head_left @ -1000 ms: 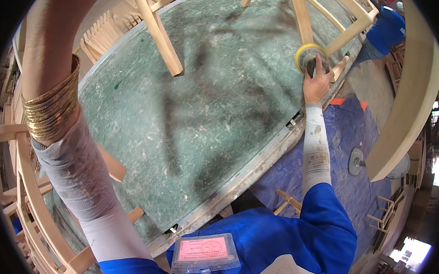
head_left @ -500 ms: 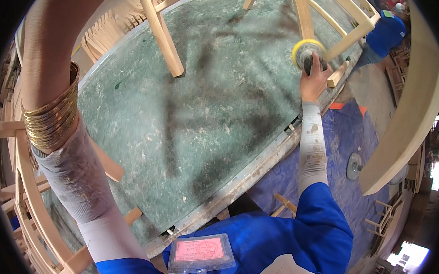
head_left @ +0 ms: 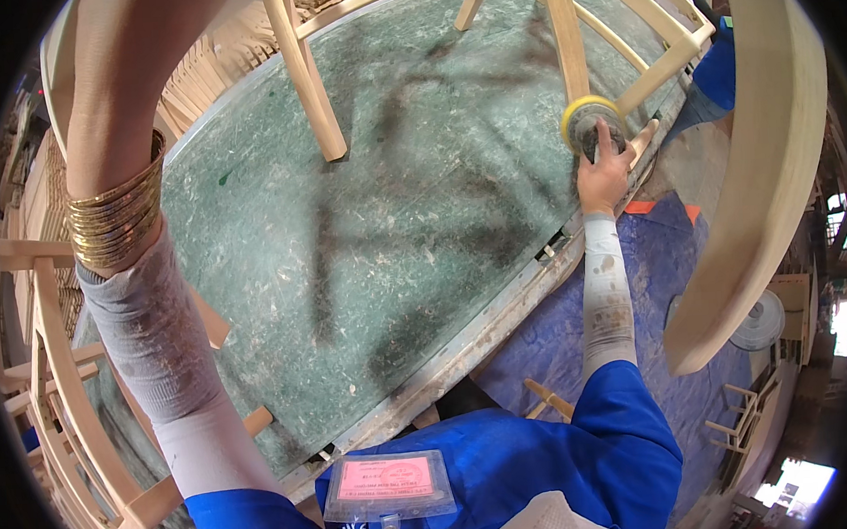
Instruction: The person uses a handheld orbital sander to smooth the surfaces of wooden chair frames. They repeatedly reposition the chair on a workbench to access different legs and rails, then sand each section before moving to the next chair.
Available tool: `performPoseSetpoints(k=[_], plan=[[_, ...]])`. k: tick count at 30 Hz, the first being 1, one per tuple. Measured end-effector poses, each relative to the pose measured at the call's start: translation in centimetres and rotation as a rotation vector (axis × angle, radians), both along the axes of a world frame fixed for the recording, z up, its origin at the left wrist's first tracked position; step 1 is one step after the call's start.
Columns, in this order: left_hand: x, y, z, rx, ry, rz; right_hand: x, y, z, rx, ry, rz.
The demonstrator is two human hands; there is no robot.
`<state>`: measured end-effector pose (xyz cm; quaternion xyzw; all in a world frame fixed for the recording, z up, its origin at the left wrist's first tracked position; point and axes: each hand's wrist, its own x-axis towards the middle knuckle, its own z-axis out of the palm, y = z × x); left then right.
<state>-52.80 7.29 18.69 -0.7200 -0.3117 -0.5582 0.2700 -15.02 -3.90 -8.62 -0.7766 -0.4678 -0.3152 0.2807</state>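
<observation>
My right hand (head_left: 603,182) grips a round disc sander (head_left: 596,133) with a yellow-edged pad. The sander is at the lower end of a pale wooden chair leg (head_left: 562,37), beside the joined rails of the chair frame on the far right of the table. My left forearm (head_left: 117,166), with gold bangles over a grey sleeve, reaches up past the top edge. The left hand itself is out of view. A large curved wooden piece (head_left: 760,189) looms close on the right; where it joins is not shown.
A worn green tabletop (head_left: 422,226) lies beneath the work. More wooden chair frames (head_left: 51,380) stand at the left, and stacked wooden parts (head_left: 212,70) at the back. A person in blue (head_left: 717,75) is at the far right. Blue sheeting (head_left: 552,344) lies beside the table.
My right hand and the sander have come slightly nearer. The large curved piece has shifted left, and the chair frame has moved a little left in view. The person in blue is now more hidden.
</observation>
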Motion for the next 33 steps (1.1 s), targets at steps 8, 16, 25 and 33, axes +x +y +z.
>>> performPoseSetpoints(k=[8,16,25,33], plan=[[-0.6,0.9,1.6,-0.267,0.033,-0.259,0.0,1.2,-0.3,-0.059,0.035,-0.02],[-1.4,-0.4,1.5,-0.271,0.083,-0.253,-0.8,1.7,-0.1,-0.11,0.048,0.01],[-2.3,-0.2,1.4,-0.207,0.061,-0.212,-1.0,-1.6,-0.7,-0.067,0.127,-0.031],[-3.5,0.5,1.2,-0.121,0.009,-0.136,-1.4,0.2,0.5,-0.058,0.023,0.024]])
